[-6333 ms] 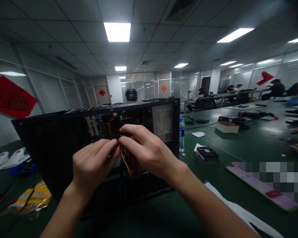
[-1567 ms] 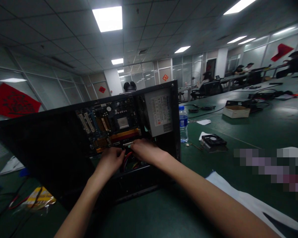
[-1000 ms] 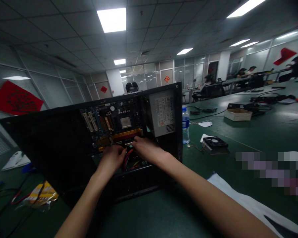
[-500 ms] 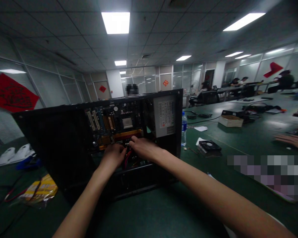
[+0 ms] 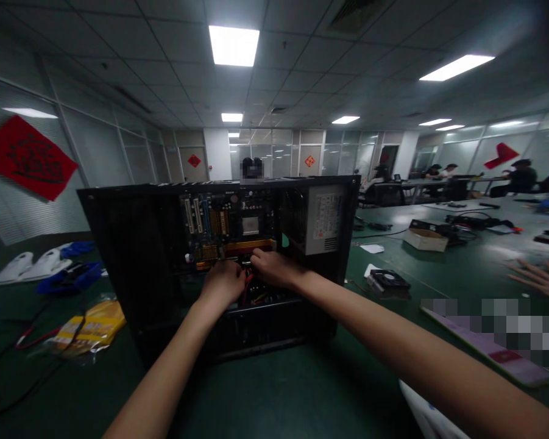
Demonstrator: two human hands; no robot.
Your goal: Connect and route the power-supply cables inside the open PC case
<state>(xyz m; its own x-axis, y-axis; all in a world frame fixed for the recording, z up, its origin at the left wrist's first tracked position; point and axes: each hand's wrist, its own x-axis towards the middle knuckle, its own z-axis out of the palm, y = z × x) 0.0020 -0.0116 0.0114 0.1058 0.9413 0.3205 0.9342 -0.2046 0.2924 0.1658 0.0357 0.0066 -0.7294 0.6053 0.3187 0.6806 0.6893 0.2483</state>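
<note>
An open black computer case (image 5: 119, 244) stands on the green table in front of me, its motherboard (image 5: 228, 225) and grey power supply (image 5: 324, 216) showing. Both my hands reach inside, below the motherboard. My left hand (image 5: 222, 283) is curled, fingers pressed together at a bundle of red and yellow cables (image 5: 248, 286). My right hand (image 5: 274, 268) is also closed, fingers pinching at the lower edge of the board beside the left hand. What the fingertips hold is hidden.
A loose black fan (image 5: 388, 280) lies right of the case. A cardboard box (image 5: 424, 239) sits further back. A yellow packet (image 5: 89, 326) and blue and white items (image 5: 50, 268) lie left. Another person's hand (image 5: 537, 277) rests at the right edge. A pink strip (image 5: 493, 360) lies near right.
Since six seconds ago my hands have gone from in front of the case to deep inside it, below the motherboard. Over the last second they have stayed there; my view has shifted left.
</note>
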